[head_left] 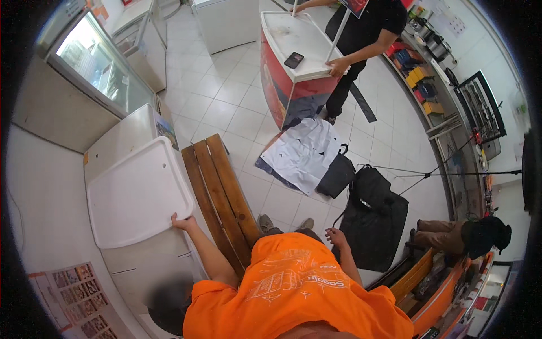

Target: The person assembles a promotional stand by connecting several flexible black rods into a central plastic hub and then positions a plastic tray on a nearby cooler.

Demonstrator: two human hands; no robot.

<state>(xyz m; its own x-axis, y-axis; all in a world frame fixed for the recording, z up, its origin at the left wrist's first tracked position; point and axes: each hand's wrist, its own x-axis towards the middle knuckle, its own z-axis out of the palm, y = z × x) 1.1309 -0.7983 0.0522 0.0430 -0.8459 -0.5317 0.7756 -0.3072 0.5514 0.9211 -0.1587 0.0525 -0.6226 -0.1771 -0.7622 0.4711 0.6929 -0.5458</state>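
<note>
A large white plastic panel (141, 192) with rounded corners and a raised rim lies over a white cabinet on my left. My left hand (182, 222) grips the panel's near right corner. Low on my right, my right hand (337, 237) is closed, with a thin black strap running from it toward a black fabric bag (375, 220) on the floor. Beyond my feet a white printed sheet (302, 152) lies crumpled, with a smaller black pouch (337, 176) at its edge.
Ahead, a person in black holds a red promotional counter (302, 93) with a white top (296, 37), a phone (294, 60) on it. A wooden bench (220, 198) stands beside my left leg. A glass-door fridge (96, 62) is far left; shelves (418, 79) line the right.
</note>
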